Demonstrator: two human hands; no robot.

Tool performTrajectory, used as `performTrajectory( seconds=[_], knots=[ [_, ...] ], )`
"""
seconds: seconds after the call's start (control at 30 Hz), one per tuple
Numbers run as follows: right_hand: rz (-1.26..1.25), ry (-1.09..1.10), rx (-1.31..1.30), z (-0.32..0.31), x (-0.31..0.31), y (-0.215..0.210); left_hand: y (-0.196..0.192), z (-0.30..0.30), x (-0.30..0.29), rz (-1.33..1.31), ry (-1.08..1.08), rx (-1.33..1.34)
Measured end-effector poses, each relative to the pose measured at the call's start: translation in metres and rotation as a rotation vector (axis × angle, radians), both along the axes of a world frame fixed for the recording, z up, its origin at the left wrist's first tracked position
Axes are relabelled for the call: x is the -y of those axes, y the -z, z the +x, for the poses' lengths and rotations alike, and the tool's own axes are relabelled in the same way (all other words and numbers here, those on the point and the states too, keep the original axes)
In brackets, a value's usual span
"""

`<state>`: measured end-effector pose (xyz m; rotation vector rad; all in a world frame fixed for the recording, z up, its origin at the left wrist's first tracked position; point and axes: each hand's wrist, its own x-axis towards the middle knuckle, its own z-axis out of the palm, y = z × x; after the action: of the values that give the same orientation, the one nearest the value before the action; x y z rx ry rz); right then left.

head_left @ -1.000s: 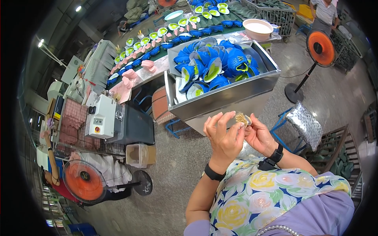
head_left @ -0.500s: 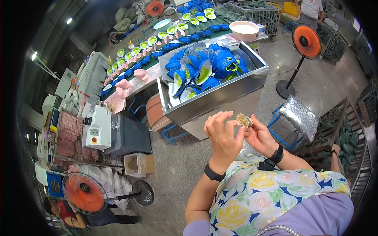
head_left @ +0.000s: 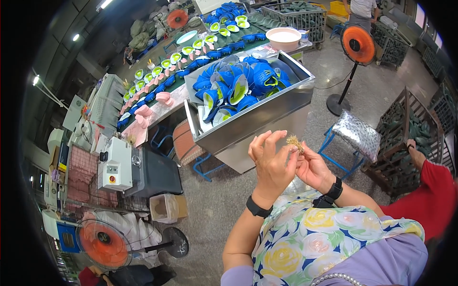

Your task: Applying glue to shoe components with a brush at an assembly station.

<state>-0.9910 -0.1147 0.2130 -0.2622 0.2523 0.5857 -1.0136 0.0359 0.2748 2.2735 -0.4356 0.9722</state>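
In front of my chest I hold a small brush with tan, splayed bristles that point up and away. My right hand is closed round its lower part, and the fingers hide most of the handle. My left hand meets it from the other side. Its thumb and a bent finger pinch at the bristles, while the other fingers curl up loosely. Beyond my hands stands a metal bin heaped with blue and lime-green shoe uppers.
A long table carries rows of shoe parts and a pale basin. A silver-covered stool and an orange fan stand right. Another person's red sleeve reaches to a crate. Left are a machine and another fan.
The brush has turned between my fingers, its bristles now more upright and spread. My view has shifted slightly. At the right a co-worker's red sleeve has come in; the person at lower left has moved lower.
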Motion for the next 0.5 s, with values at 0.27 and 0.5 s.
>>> performTrajectory(
  seconds=[0.27, 0.5],
  knots=[
    [-0.015, 0.055, 0.034, 0.001, 0.012, 0.0, -0.005, 0.006, 0.006, 0.012, 0.061, -0.03],
    [-0.14, 0.134, 0.064, 0.011, 0.025, 0.012, -0.003, 0.017, 0.01, 0.037, 0.101, -0.059]
  ],
)
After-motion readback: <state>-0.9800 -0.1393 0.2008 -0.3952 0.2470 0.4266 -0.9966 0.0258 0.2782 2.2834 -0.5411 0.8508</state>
